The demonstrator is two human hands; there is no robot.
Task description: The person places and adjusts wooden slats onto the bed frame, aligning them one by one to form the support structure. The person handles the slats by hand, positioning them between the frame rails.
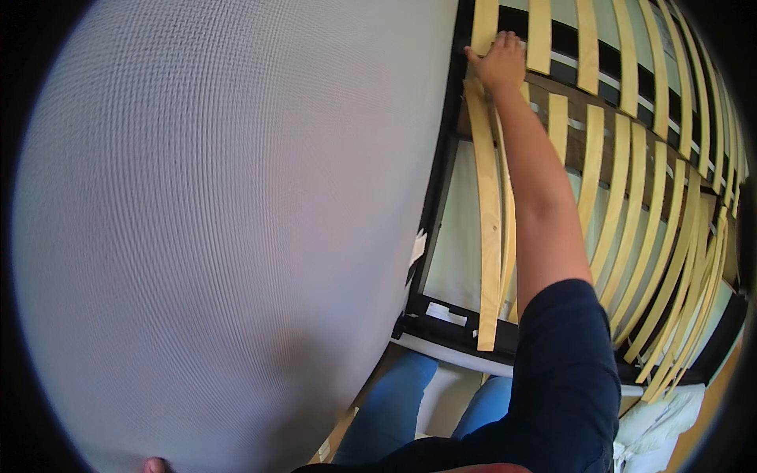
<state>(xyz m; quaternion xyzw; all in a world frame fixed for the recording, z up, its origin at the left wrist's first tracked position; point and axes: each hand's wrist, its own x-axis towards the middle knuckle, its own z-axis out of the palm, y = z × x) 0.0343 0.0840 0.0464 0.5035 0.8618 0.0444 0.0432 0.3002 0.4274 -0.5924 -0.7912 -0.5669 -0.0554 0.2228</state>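
My right arm reaches forward over a dark bed frame (pixel 432 189) fitted with pale wooden slats. At its far end my right hand (pixel 501 65) lies palm down by the frame's middle bar, thumb spread to the left and fingers stretched forward. It touches the end of a far slat (pixel 486 22); what is under the palm is hidden. A near slat (pixel 487 213) runs from below this hand toward me, its near end lying over the frame's front rail. Of my left hand (pixel 154 465) only a fingertip shows, at the lower edge of a large whitish textured surface (pixel 213 221), possibly a mattress.
More slats (pixel 631 213) fill the frame to the right, several bunched and crossing at the near right corner. A crumpled white plastic sheet (pixel 658 430) lies beside that corner. A white label (pixel 446 314) is on the front rail. My blue-clad legs (pixel 394 402) stand against the frame.
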